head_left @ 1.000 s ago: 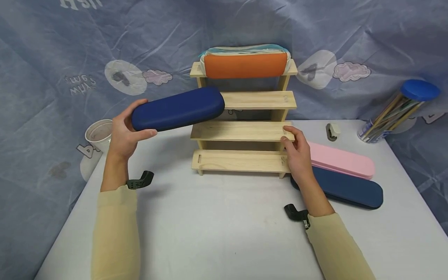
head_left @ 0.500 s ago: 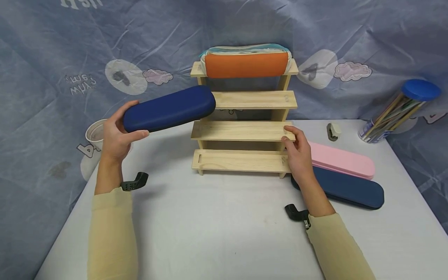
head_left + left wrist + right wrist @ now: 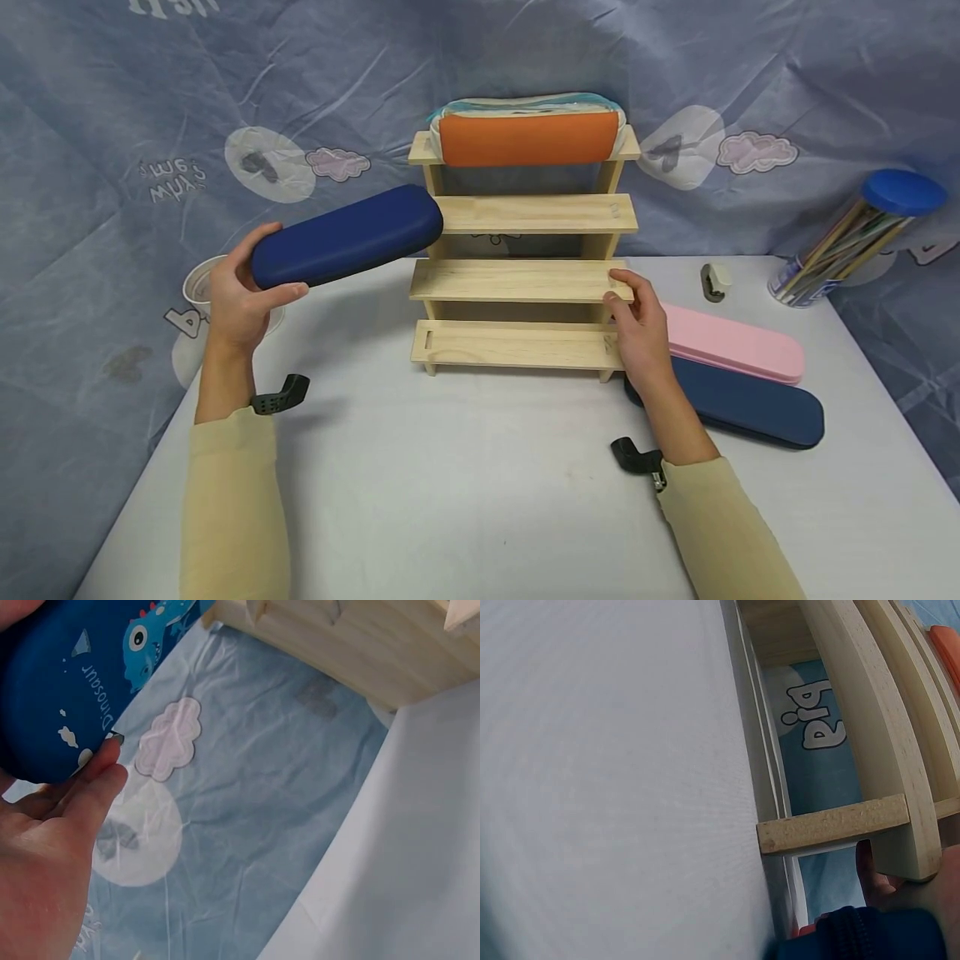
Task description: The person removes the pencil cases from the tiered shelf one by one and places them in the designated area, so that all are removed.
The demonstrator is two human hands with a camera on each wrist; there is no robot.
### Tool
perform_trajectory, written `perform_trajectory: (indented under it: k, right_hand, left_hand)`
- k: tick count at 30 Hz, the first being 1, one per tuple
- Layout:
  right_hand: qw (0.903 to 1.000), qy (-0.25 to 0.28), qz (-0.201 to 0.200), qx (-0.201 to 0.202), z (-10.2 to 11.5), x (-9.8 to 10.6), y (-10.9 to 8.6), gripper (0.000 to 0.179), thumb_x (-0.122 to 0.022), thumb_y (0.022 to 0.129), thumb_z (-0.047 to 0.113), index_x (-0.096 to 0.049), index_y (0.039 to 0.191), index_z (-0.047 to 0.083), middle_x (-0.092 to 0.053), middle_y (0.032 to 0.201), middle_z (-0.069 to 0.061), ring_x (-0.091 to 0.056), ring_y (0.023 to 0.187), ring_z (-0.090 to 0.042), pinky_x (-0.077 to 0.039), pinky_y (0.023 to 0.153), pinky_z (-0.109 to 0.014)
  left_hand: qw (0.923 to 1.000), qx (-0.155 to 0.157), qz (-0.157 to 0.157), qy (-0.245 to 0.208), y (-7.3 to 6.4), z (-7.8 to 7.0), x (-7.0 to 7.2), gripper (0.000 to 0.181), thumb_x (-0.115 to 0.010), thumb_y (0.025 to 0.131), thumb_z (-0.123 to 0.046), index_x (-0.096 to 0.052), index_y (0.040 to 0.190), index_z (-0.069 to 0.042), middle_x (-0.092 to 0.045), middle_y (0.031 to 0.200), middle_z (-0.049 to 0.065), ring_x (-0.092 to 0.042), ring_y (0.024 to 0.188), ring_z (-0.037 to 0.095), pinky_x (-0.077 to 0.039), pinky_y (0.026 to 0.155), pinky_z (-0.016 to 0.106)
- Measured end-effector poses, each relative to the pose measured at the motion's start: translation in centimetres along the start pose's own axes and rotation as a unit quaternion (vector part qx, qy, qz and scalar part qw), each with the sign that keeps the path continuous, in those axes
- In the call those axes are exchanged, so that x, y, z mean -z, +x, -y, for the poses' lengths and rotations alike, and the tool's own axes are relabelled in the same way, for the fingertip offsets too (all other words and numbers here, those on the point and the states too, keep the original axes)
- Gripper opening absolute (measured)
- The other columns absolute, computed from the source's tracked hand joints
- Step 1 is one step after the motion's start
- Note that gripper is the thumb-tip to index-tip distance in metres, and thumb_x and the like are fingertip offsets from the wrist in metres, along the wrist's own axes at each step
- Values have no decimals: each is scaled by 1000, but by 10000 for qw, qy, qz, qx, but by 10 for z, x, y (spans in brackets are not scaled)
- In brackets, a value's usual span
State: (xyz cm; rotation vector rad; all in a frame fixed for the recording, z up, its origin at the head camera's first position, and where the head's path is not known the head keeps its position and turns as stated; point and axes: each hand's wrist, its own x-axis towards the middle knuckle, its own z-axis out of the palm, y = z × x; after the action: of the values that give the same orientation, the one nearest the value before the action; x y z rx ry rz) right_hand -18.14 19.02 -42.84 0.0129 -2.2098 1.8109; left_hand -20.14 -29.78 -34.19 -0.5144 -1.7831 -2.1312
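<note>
A long dark blue pencil case (image 3: 348, 236) is held up in my left hand (image 3: 243, 292), left of the wooden tiered rack (image 3: 517, 281). Thumb and fingers grip its left end. In the left wrist view, the case's other face (image 3: 52, 690) shows a dinosaur print and the word "Dinosaur". Its right end overlaps the left edge of the rack's second tier from the top. My right hand (image 3: 641, 333) pinches the right end of the rack's third tier. The right wrist view shows the rack's end (image 3: 907, 851) beside that hand, which is partly cut off.
An orange, white and blue pouch (image 3: 528, 137) lies on the top tier. Right of the rack are a pink case (image 3: 735, 342) and a navy case (image 3: 750, 404). Behind them stand a small white-and-grey object (image 3: 715, 282) and a blue-lidded jar of sticks (image 3: 855, 237). A white cup (image 3: 197, 283) is at left.
My left hand has moved left and slightly down, carrying the dark blue pencil case away from the rack. The right hand stays on the rack's end.
</note>
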Motion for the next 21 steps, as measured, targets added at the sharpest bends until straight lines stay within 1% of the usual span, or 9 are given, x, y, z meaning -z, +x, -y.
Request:
perform_trajectory:
  k: [4,7,12,15,18,21]
  right_hand:
    - [10000,9,4,15,-1,0,0,40,-53,99,37,-50,137,25,-39,145,8,-49,103,-19,-39,87,-42]
    - [10000,-3,-5,7,-1,0,0,40,-53,99,37,-51,137,25,-38,145,9,-49,103,-21,-39,85,-40]
    - [10000,33,8,-3,-1,0,0,40,-54,99,37,-50,137,25,-36,147,10,-49,103,-22,-39,85,-39]
    - [10000,28,14,-3,0,0,0,41,-53,99,37,-50,137,25,-35,148,10,-49,103,-20,-39,85,-39]
    - [10000,2,12,-15,0,0,-1,41,-53,99,38,-50,137,25,-35,147,10,-49,104,-20,-39,86,-40]
    - [10000,34,25,-15,0,0,-1,41,-54,99,37,-50,137,25,-36,147,10,-48,104,-24,-39,83,-37]
  left_hand:
    - [9999,-34,-96,-92,-2,2,4,74,-66,63,29,-54,132,5,-44,133,26,-48,118,36,-52,84,31]
    - [9996,-46,-156,-240,-5,2,8,74,-64,64,30,-53,133,6,-43,134,26,-47,118,36,-52,84,32]
    - [9985,-41,-386,-380,-11,2,15,73,-63,65,30,-52,133,6,-43,132,25,-47,117,35,-52,83,31]
    - [9981,-72,-533,-301,-13,3,19,72,-64,65,29,-53,132,5,-44,131,24,-48,116,34,-52,84,31]
    - [9979,-143,-607,-193,-15,4,22,72,-64,64,29,-54,132,5,-45,131,24,-49,115,34,-51,85,31]
    - [9974,-185,-689,-138,-17,6,25,71,-65,64,29,-55,131,5,-45,130,24,-49,115,34,-51,87,30]
